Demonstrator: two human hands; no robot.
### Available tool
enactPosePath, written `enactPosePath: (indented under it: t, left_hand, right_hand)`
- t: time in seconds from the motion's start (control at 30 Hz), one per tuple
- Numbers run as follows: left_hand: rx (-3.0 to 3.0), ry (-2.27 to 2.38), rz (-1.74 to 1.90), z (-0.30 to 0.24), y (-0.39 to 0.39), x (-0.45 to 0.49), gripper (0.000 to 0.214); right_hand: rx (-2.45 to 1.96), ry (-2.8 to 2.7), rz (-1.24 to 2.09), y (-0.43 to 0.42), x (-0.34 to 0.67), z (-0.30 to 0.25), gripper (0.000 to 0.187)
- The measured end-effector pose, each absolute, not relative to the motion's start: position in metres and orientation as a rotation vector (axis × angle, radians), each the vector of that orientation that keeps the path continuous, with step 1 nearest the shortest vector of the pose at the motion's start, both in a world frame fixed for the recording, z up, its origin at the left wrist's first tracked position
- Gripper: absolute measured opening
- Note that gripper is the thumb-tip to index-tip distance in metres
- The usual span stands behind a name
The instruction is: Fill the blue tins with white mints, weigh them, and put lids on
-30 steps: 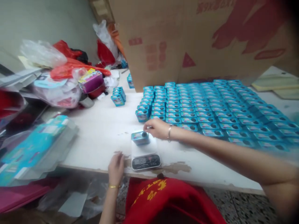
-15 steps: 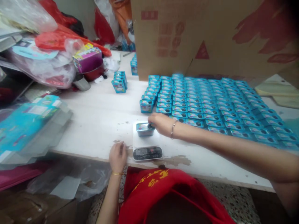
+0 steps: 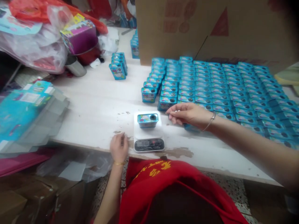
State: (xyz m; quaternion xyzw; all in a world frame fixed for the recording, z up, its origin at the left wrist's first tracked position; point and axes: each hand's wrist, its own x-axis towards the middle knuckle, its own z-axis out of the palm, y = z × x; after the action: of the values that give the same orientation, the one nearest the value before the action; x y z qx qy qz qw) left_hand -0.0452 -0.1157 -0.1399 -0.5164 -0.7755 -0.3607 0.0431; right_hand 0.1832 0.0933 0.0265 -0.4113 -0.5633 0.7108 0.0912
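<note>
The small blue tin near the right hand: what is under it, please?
The blue tin stands on the white platform of a small scale, whose dark display panel shows in front. The platform directly beneath the tin is covered. The right hand is beside it, not touching.

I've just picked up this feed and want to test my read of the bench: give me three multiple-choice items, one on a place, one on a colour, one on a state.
1. Where does the single tin sit?
A. on the scale
B. in the cardboard box
C. in the left hand

2. What colour are the tins in rows?
A. red
B. blue
C. white

3. How is the right hand?
A. flat on the table
B. gripping the scale
C. raised beside the tin, fingertips pinched

Answers: 1 A, it rests on the white platform. 2 B, all are blue. 3 C, it hovers right of the tin; the left hand rests at the table edge.
</note>
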Motion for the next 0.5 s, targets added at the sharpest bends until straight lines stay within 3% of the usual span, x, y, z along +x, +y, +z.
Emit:
enactPosePath:
  t: [0.27,0.5]
  left_hand:
    - [-1.576,-2.401,-1.065,-0.143,-0.117,-0.047,0.017]
    - [-1.574,-2.398,-1.071,-0.145,-0.118,-0.047,0.017]
  right_hand:
    - [-1.202,-2.042,1.873,0.080,0.152,0.040,0.012]
    - [-1.036,-2.491,1.395,0.081,0.129,0.037,0.023]
